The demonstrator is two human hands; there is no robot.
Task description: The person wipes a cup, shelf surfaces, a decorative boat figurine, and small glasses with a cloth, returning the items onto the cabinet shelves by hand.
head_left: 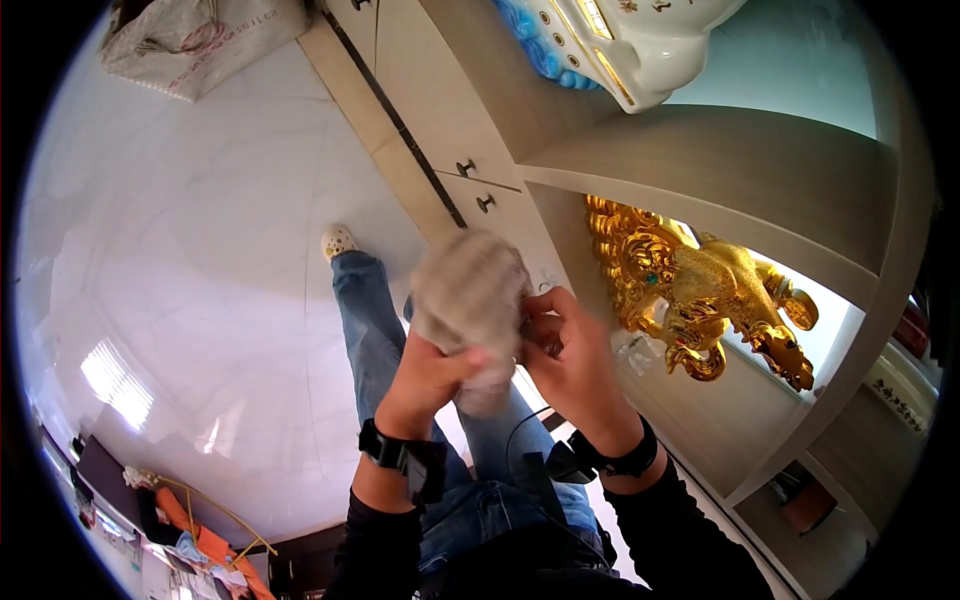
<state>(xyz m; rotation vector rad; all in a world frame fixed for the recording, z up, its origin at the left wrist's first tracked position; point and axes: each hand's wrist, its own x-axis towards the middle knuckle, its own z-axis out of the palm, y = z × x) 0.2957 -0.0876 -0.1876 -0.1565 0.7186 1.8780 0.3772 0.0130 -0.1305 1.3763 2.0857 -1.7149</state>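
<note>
A crumpled beige-grey cloth point(468, 295) is bunched up in front of my body, a little blurred. My left hand point(428, 375) is wrapped round its lower left side, with the thumb lying across it. At the cloth's right edge, my right hand point(568, 350) has its fingers curled in a pinch, and some of the fabric edge lies at the fingertips. To the right of my right hand, a golden ornament point(700, 285) lies inside a shelf compartment.
The cabinet point(505, 225) with small knobs runs along the right. A white ornament point(640, 50) sits in the upper compartment. A printed bag point(200, 50) rests on the shiny floor point(200, 230) at upper left. Clothes point(205, 540) hang at lower left.
</note>
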